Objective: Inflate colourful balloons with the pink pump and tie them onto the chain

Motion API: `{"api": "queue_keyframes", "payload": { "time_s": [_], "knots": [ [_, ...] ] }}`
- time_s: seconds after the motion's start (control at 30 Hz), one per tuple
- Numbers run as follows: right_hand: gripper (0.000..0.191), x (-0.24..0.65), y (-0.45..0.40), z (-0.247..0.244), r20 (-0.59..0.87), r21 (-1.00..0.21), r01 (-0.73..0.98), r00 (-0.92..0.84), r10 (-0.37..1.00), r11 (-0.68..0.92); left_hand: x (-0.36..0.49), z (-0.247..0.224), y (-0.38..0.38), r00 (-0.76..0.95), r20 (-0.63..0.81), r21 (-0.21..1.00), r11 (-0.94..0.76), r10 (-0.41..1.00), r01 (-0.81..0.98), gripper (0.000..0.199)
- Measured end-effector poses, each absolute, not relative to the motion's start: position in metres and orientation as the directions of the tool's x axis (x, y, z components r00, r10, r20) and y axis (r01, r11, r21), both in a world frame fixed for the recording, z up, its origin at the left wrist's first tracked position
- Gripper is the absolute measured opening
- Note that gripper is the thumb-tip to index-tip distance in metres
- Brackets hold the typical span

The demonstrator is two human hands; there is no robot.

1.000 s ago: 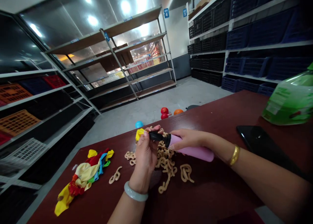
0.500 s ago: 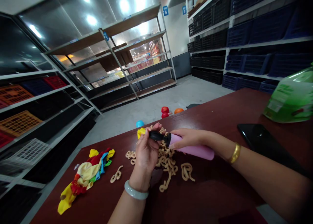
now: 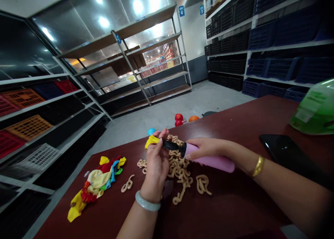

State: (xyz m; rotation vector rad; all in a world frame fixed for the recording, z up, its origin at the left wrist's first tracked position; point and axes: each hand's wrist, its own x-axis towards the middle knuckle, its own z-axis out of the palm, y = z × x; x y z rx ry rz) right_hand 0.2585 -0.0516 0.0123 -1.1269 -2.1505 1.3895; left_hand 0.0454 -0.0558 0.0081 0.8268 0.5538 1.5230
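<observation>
My right hand (image 3: 202, 148) is wrapped round the pink barrel of a balloon pump (image 3: 220, 163), whose black nozzle points left. At the nozzle's tip, my left hand (image 3: 158, 159) pinches a limp yellow balloon (image 3: 151, 141) between thumb and fingers. Whether the balloon's neck is fully over the tip is hidden by the thumb. Below both hands lies a heap of tan twisted cords (image 3: 180, 166), partly covered by my left hand and the pump. To the left, a pile of uninflated balloons (image 3: 97, 180) in yellow, cream, red, blue and green rests on the table.
On the right of the dark red table (image 3: 229, 204) are a black phone (image 3: 279, 145) and a green plastic bag or pouch (image 3: 315, 110). Inflated balloons, red (image 3: 179, 117), orange (image 3: 193, 118) and blue (image 3: 151, 131), show beyond the far edge. Shelves with crates (image 3: 281, 68) surround the room.
The yellow balloon now shows more clearly beyond my left thumb at the nozzle. The whole view has shifted slightly; both hands keep their hold.
</observation>
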Motion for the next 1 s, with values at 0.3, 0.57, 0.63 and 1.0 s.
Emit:
{"api": "queue_keyframes", "payload": {
  "time_s": [0.3, 0.57, 0.63, 1.0],
  "knots": [
    [0.049, 0.258, -0.052, 0.015, -0.075, -0.832, 0.471, -0.621, 0.78, 0.294, 0.046, 0.014, -0.056, -0.01, 0.222, 0.72, -0.171, 0.975, -0.672, 0.025],
    [0.051, 0.26, -0.052, 0.017, -0.037, -0.818, 0.465, -0.63, 0.776, 0.339, 0.055, 0.005, -0.059, 0.009, 0.237, 0.746, -0.177, 0.971, -0.642, 0.028],
    [0.049, 0.26, -0.052, 0.018, -0.026, -0.812, 0.467, -0.629, 0.777, 0.351, 0.057, 0.003, -0.06, 0.024, 0.227, 0.746, -0.158, 0.974, -0.647, 0.027],
    [0.055, 0.251, -0.06, 0.02, 0.044, -0.757, 0.501, -0.602, 0.797, 0.42, 0.061, 0.009, -0.064, 0.061, 0.03, 0.728, 0.02, 0.998, -0.685, 0.013]
  ]
}}
